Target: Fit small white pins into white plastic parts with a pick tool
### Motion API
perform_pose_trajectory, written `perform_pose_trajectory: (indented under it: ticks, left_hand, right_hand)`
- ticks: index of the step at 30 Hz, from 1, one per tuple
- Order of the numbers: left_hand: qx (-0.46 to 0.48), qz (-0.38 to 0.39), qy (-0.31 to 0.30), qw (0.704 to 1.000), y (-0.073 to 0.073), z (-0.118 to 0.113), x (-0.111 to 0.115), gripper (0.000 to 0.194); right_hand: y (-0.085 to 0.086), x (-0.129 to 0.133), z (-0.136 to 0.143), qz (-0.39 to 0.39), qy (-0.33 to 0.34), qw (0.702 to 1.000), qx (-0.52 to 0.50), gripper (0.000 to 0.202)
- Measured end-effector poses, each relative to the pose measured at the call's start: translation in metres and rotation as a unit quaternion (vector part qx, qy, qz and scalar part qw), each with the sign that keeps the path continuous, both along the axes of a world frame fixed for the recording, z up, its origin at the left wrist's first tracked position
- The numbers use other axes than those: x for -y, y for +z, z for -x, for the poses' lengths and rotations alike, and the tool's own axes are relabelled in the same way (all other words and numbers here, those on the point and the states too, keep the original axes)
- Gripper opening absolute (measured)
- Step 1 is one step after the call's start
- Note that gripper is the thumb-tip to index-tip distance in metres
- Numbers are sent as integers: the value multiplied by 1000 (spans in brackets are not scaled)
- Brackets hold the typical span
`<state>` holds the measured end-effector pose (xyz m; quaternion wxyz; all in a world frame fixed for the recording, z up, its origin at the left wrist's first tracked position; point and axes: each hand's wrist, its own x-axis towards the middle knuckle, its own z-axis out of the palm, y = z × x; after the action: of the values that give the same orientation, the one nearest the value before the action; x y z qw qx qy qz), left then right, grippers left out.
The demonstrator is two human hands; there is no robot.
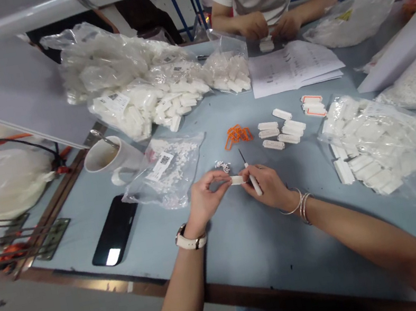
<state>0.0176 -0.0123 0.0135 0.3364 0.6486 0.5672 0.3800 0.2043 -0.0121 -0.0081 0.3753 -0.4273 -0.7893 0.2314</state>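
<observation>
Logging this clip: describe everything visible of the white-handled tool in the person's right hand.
The white-handled tool is slim, with a smooth, plastic-looking handle and a thin, dark, straight shaft that looks like metal. The right hand holds it, fingers covering part of the handle. It lies slanted, shaft pointing away from the person toward the orange pieces, without reaching them; the handle's end points back toward the person. The tip's shape is too small to tell.
</observation>
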Motion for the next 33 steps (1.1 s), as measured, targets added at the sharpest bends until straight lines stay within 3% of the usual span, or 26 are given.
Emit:
perform_pose_trajectory:
  ticks: [15, 20, 26, 33]
  left_hand:
    - [6, 9, -20, 1000, 2, -1, -1, 7]
    - [18, 31, -44, 998, 2, 2, -2, 12]
    - [32, 55, -27, 998, 0, 1, -3, 16]
    - [144, 133, -45, 980, 7, 1, -1, 32]
  right_hand:
    - [0, 0, -1, -18, 13, 1000, 8, 10]
    - [0, 0, -1, -18, 15, 1000, -4, 10]
    - [1, 0, -2, -51, 18, 998, -12, 10]
    - [7, 1, -4, -99, 30, 992, -66, 15]
